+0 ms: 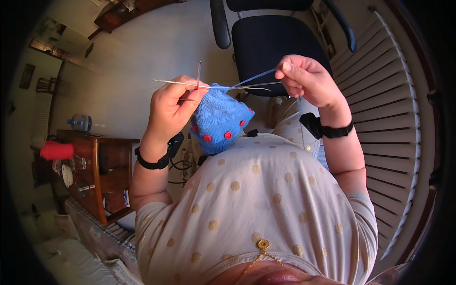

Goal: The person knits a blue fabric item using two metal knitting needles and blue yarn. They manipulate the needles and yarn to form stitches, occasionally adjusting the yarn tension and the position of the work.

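Observation:
A blue knitted piece [221, 113] with several red buttons [228, 135] hangs in front of my chest. My left hand [172, 101] pinches its upper left edge between thumb and fingers, together with thin knitting needles [167, 82]. One needle [199, 71] points away from me, and others cross the top of the knitting. Raised to the right, my right hand [304, 80] grips a strand of blue yarn [254, 77] drawn taut from the work. A thin needle also runs up to its fingers; whether they hold it is hidden.
Beyond the hands stands a black office chair [278, 50] with armrests. A white slatted radiator [381, 142] lines the right side. At left, a wooden cabinet [117, 140] carries a water bottle [81, 123] and a red object [57, 150]. Dark cables [181, 167] hang near my left forearm.

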The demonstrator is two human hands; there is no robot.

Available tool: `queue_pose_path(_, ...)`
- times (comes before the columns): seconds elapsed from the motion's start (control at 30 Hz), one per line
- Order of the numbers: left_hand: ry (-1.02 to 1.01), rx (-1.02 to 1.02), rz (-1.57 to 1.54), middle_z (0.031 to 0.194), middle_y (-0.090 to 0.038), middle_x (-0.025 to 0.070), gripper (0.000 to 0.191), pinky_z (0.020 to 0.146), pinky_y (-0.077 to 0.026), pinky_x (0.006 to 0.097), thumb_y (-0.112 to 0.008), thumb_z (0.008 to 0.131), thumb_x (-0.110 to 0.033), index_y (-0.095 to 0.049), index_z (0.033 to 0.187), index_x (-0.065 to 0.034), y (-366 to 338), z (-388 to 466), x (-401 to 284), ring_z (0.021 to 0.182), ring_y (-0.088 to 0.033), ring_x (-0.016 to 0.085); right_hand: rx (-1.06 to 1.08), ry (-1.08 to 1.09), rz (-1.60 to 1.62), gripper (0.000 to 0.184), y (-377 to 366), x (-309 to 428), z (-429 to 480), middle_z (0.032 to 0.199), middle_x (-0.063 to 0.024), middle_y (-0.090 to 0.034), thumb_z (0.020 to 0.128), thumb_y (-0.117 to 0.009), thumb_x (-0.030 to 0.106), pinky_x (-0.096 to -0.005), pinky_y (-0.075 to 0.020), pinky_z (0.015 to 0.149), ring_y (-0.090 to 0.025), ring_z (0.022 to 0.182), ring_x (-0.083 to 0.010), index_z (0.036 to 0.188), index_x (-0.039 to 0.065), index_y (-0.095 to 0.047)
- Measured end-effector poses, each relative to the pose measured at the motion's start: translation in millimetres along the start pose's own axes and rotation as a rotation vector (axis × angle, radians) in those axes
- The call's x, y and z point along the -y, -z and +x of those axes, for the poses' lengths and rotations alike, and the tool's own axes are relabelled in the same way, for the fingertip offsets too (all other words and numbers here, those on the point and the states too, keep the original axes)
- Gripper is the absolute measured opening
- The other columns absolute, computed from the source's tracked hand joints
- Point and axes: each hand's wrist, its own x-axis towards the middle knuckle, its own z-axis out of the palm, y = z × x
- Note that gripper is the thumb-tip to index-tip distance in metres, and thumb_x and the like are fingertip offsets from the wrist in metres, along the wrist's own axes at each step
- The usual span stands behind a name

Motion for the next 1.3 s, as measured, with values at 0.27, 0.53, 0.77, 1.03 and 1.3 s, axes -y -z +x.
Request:
queue_pose_path(0.27,0.114,-0.191,-0.081,0.091,-0.070,0.0054,0.003,0.067,-0.049,0.0206,-0.065,0.094,0.001,-0.064,0.096,0.0020,-11.1,-0.6,10.2,0.075,-0.061,0.007,0.198,0.043,-0.445,0.019,-28.2,-43.5,-12.6,0.088,-0.0042,-0.069,0.097,-0.066,0.017,-0.0255,-0.0515,0.076,-0.061,0.080,-0.0093,0.104,0.001,-0.072)
queue_pose_path(0.53,0.224,-0.193,-0.453,0.084,-0.062,-0.0025,0.010,0.058,-0.037,0.0180,-0.060,0.099,-0.008,-0.063,0.105,-0.0008,-2.9,-5.3,19.8,0.064,-0.044,0.002,-0.161,-0.241,-0.170,0.020,50.5,-128.9,15.8,0.086,0.0026,-0.067,0.099,-0.063,0.025,-0.0225,-0.0460,0.074,-0.056,0.080,-0.0067,0.104,0.009,-0.073)
queue_pose_path(0.77,0.210,-0.166,-0.694,0.089,-0.067,0.0053,0.011,0.053,-0.033,0.0196,-0.059,0.101,-0.013,-0.062,0.100,-0.0025,1.8,-6.6,35.1,0.060,-0.041,0.003,-0.242,-0.113,-0.134,0.025,95.2,-100.7,15.0,0.067,0.0083,-0.049,0.095,-0.067,0.036,-0.0220,-0.0327,0.058,-0.036,0.062,-0.0070,0.099,0.013,-0.075)
queue_pose_path(1.03,0.190,-0.092,-0.669,0.091,-0.070,0.0096,0.011,0.052,-0.032,0.0194,-0.058,0.101,-0.012,-0.062,0.099,-0.0027,0.8,-2.9,33.2,0.056,-0.038,0.003,-0.402,0.177,-0.343,0.025,97.5,-38.8,9.7,0.064,0.0087,-0.044,0.098,-0.065,0.034,-0.0217,-0.0288,0.056,-0.034,0.060,-0.0053,0.099,0.011,-0.074)
queue_pose_path(1.3,0.329,-0.303,-0.639,0.082,-0.065,0.0037,0.013,0.048,-0.027,0.0185,-0.054,0.103,-0.015,-0.063,0.106,-0.0057,-10.4,-0.6,29.0,0.050,-0.035,0.003,-0.404,0.081,-0.282,0.027,97.9,-39.5,-24.1,0.063,0.0080,-0.045,0.097,-0.066,0.036,-0.0229,-0.0282,0.055,-0.034,0.059,-0.0058,0.098,0.010,-0.073)
